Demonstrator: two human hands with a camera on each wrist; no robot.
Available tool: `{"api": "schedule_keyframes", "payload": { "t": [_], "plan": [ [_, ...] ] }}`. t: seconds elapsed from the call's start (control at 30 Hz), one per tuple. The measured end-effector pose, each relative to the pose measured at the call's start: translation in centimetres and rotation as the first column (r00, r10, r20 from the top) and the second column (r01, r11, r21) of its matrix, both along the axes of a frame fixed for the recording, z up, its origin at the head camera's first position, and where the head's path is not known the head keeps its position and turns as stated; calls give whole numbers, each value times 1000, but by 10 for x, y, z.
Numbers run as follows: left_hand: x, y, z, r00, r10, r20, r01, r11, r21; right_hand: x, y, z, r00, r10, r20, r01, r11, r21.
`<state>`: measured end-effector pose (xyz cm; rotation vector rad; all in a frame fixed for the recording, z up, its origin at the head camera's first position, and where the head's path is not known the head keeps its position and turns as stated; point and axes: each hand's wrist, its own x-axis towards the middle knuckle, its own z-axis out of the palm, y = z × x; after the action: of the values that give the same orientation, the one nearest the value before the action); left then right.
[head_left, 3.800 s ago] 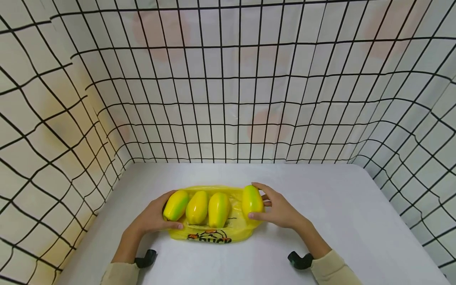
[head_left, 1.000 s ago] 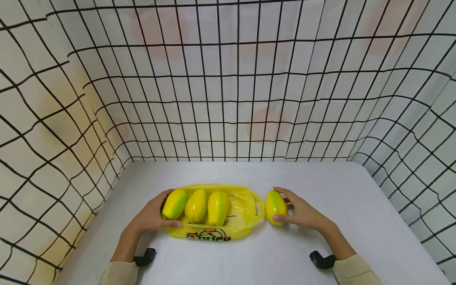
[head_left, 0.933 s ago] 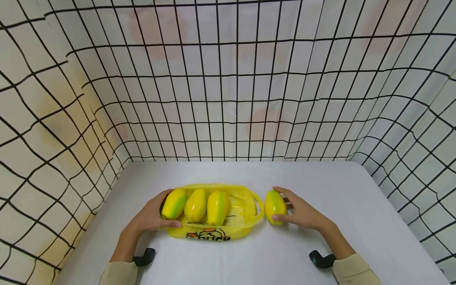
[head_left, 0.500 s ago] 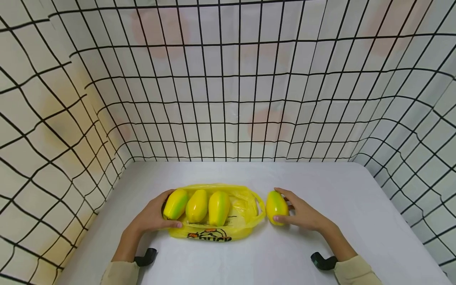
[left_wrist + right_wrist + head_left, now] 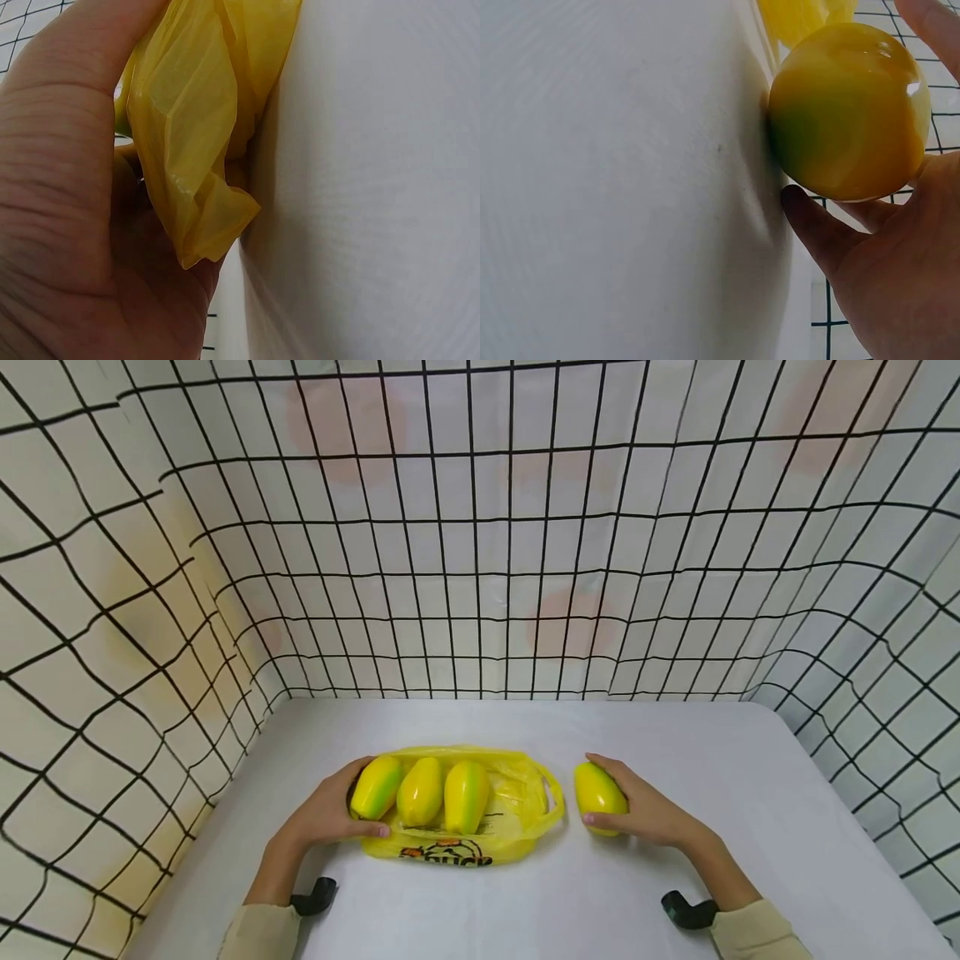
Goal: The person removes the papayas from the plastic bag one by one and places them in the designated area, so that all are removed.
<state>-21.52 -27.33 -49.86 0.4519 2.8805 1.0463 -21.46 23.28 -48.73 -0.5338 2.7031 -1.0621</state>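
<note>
In the head view, a yellow plastic bag (image 5: 517, 831) with a printed duck design lies on the white table, three glossy yellow-green papayas on it. My left hand (image 5: 330, 806) grips its left end around the leftmost papaya (image 5: 377, 787), thumb in front and fingers hidden behind. Crumpled yellow plastic (image 5: 195, 135) fills that hand's curve in the left wrist view. Just right of the bag's looped handle (image 5: 557, 797), my right hand (image 5: 651, 806) holds another papaya (image 5: 597, 789) low at the table, thumb at its front and fingers round the back. The right wrist view shows this papaya (image 5: 847, 112) end-on.
The white table (image 5: 495, 910) stretches on both sides and in front. A wall of black grid mesh over white sheeting (image 5: 510, 568) rises behind the table and along both sides. Each wrist carries a black curved mount (image 5: 313, 896).
My right hand has carried the fourth papaya off the bag to the table on the right, then shifted slightly farther right, the papaya turning a little. My left hand stays at the bag's left end.
</note>
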Motion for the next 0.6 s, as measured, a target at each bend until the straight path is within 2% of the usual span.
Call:
{"api": "schedule_keyframes", "payload": {
  "t": [0.33,0.6],
  "plan": [
    [-2,0,-2,1000,-12,1,12,1000,5,-2,2,-4,1000,-4,2,4,1000,-11],
    [-1,-1,-1,1000,-3,4,3,1000,8,-2,4,3,999,-19,33,20,999,-27]
  ]
}}
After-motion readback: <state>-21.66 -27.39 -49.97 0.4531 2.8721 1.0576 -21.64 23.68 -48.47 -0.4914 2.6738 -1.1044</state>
